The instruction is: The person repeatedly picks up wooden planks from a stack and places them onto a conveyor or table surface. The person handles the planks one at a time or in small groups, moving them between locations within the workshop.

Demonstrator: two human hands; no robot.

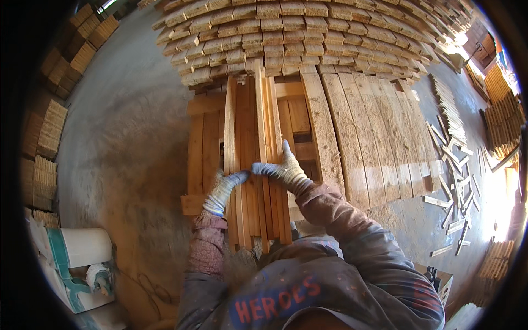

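Note:
Both my hands wear pale work gloves with blue-grey fingertips. My left hand (224,191) is at the left side of some long wooden boards (247,132), its thumb across the edge of an upright outer board (231,143). Its other fingers are mostly hidden behind that board. From the right, my right hand (286,169) closes on several narrow boards standing on edge (269,121), thumb over their top edges and fingers along their right side. The boards point away from me, with their near ends close to my body.
Underneath is a wooden pallet-like stack (203,132). Wide rough planks (379,132) lie to the right, and a tall lumber stack (286,33) rises behind. Scattered offcuts (456,187) cover the floor at right. A white and green machine (82,258) stands at lower left.

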